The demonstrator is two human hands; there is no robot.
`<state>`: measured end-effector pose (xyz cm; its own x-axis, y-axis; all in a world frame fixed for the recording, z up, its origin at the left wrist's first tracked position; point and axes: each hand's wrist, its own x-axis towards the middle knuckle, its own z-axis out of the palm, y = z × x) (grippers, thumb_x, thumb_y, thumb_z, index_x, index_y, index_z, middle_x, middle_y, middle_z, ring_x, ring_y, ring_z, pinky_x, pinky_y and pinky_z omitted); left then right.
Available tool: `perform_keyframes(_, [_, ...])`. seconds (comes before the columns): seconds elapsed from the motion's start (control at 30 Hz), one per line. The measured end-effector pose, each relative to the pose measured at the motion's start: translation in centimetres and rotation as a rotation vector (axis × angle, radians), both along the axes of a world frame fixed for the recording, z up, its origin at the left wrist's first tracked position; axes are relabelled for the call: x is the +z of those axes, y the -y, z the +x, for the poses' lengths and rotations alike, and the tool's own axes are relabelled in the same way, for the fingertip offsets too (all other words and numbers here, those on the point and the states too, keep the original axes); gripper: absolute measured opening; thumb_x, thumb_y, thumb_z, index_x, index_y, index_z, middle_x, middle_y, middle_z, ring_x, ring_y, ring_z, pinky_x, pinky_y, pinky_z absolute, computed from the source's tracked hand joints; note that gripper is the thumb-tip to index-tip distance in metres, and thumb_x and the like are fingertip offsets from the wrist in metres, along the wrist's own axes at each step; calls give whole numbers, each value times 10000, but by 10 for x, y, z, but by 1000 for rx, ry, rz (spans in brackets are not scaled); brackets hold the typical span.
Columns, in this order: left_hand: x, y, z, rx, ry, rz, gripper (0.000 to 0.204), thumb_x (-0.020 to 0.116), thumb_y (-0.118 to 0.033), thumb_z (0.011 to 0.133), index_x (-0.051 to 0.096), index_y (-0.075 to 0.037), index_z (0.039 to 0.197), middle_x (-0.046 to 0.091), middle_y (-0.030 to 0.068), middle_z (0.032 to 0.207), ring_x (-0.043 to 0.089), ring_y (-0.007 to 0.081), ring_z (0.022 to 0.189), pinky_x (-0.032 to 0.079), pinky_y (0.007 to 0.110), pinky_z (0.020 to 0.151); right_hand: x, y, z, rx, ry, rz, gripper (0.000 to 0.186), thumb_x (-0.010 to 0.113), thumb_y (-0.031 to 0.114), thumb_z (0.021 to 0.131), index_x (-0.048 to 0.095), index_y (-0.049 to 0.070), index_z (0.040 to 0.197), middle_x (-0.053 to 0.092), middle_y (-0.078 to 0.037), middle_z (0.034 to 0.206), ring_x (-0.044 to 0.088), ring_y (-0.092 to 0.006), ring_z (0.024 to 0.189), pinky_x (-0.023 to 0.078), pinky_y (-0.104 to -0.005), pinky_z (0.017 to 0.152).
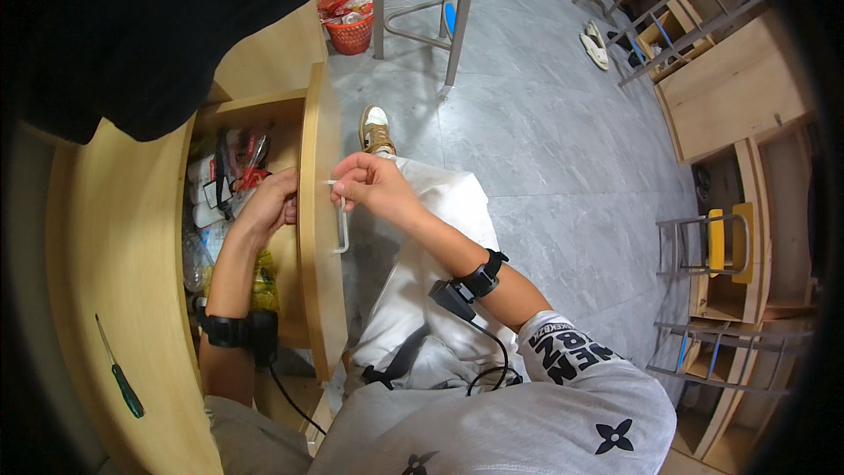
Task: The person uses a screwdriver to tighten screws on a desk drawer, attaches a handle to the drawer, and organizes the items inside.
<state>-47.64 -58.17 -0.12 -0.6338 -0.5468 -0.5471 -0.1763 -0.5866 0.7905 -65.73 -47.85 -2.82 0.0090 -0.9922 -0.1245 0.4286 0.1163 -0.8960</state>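
Observation:
A wooden drawer stands pulled out on my left. On the outer face of its front is a white U-shaped handle. My right hand pinches the handle's far end between thumb and fingers. Inside the drawer, my left hand is against the back of the drawer front, level with the right hand. Its fingers are curled and partly hidden, so what they hold, if anything, does not show. Packets, clear plastic and a dark strap lie in the drawer beside my left hand.
A screwdriver with a green handle lies on the wooden desktop at left. A red basket of wrappers stands on the floor beyond, near a metal-legged stool. Desks and yellow chairs line the right side; white shoes lie farther off.

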Motion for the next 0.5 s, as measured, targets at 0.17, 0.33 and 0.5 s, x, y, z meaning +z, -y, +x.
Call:
perform_keyframes(0.17, [17, -9, -6, -34, 54, -7, 118, 481, -157, 928, 557, -72, 956, 486, -56, 657, 364, 16, 496, 282, 162, 444, -2, 1, 2, -19, -8, 12, 153, 564, -5, 873, 515, -49, 1012, 628, -91, 773, 603, -130, 693, 504, -248, 598])
perform_keyframes(0.33, [7, -8, 0, 22, 40, -74, 87, 460, -125, 931, 526, -68, 924, 512, -26, 702, 393, 37, 512, 308, 169, 461, -6, 2, 2, 10, -27, -6, 158, 571, 36, 891, 516, -28, 1024, 633, -75, 783, 611, -123, 720, 497, -237, 603])
perform_keyframes(0.5, [6, -5, 0, 98, 23, -115, 76, 454, -109, 928, 510, -61, 910, 511, -3, 713, 391, 55, 510, 310, 174, 465, -5, 2, 2, 8, -6, -10, 154, 574, 37, 890, 518, -28, 1018, 636, -76, 790, 613, -124, 723, 496, -236, 600])
